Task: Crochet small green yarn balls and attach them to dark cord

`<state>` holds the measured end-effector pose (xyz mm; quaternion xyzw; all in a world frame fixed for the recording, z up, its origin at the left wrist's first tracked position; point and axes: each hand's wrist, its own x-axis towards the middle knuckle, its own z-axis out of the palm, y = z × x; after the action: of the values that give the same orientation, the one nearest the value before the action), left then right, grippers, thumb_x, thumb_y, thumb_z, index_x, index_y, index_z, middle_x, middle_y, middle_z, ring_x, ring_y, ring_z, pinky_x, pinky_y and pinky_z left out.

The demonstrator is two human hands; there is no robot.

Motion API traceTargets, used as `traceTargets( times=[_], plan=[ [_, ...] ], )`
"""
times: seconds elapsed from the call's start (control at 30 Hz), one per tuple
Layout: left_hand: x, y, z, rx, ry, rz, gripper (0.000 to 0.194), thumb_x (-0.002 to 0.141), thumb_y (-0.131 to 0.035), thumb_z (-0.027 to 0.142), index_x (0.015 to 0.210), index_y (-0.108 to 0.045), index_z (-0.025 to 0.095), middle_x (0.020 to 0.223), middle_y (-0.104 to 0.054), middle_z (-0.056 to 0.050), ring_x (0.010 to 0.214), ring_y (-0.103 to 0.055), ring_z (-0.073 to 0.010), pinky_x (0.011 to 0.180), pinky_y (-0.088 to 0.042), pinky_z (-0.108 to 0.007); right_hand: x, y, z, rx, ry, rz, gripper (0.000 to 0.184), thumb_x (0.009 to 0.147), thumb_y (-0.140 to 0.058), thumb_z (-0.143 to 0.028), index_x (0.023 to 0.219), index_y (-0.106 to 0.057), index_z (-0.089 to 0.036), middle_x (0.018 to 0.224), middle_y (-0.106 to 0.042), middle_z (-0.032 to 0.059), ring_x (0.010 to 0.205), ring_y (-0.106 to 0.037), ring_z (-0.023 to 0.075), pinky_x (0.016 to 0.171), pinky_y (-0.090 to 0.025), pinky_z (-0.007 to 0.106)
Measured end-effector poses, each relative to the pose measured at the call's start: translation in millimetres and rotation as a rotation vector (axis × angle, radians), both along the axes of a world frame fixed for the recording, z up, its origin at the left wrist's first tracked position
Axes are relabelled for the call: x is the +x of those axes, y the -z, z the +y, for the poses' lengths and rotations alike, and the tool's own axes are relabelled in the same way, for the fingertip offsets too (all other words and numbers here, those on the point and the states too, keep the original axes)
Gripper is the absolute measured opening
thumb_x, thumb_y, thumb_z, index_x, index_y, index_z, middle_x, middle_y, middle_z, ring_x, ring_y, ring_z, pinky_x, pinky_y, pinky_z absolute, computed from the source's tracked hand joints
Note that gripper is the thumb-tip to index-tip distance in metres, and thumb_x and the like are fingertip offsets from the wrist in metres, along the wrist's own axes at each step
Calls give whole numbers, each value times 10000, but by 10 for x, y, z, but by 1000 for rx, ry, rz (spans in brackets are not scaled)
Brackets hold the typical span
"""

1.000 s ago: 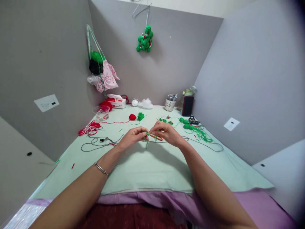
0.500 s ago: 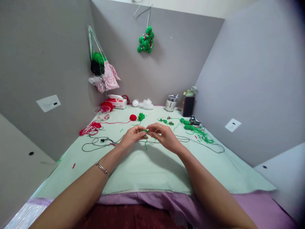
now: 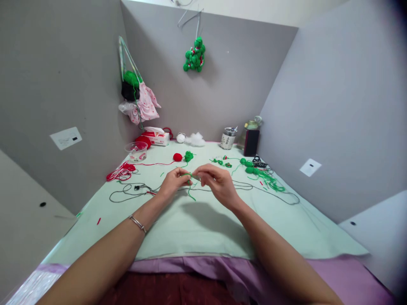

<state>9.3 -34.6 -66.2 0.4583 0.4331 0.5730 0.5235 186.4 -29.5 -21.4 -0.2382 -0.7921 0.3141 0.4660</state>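
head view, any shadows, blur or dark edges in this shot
Head view, middle: soft shadow on the pale green tabletop below the right hand; head view, upper right: dark, blurry corner; head view, left hand: green yarn too small for fine detail

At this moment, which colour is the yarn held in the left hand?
Green; the yarn in the left hand shows best in the head view.

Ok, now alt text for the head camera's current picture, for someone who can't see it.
A person's left hand pinches green yarn, with the right hand close beside it, above a pale green tablecloth. Beyond lie a red yarn ball and tissue box; a cluster of green balls hangs above.
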Motion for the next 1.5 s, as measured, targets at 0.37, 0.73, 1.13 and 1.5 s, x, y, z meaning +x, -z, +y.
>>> traceTargets(
  times=[0.37,0.73,1.13,1.5],
  plan=[
    [-137,58,119,137,-194,-16,286,667,-811,346,832,-655,172,771,-656,7,759,-604,-135,774,-462,-279,685,-351,497,-356,43,535,290,802,-734,-437,818,-528,-232,589,-291,-61,478,-234,82,431,-164,256],
    [-123,102,145,153,-190,-44,297,687,-793,347,886,-652,178,798,-625,21,702,-564,-106,741,-466,-265,909,-389,598,-318,150,640,174,786,-696,-349,790,-554,-249,580,-260,-57,494,-167,106,451,-135,270],
    [25,32,5,283,-14,66,239,747,-758,286,816,-556,179,764,-594,25,721,-578,-116,715,-454,-261,110,115,336,-46,140,-150,167,878,-606,-280,900,-735,-177,862,-669,47,722,-570,136,661,-433,276],
    [81,40,-47,263,62,112,213,740,-758,299,841,-624,168,776,-616,7,723,-565,-127,708,-455,-271,94,182,341,38,133,-273,104,870,-621,-178,791,-689,-174,785,-631,16,671,-514,116,657,-388,259]
  ],
)
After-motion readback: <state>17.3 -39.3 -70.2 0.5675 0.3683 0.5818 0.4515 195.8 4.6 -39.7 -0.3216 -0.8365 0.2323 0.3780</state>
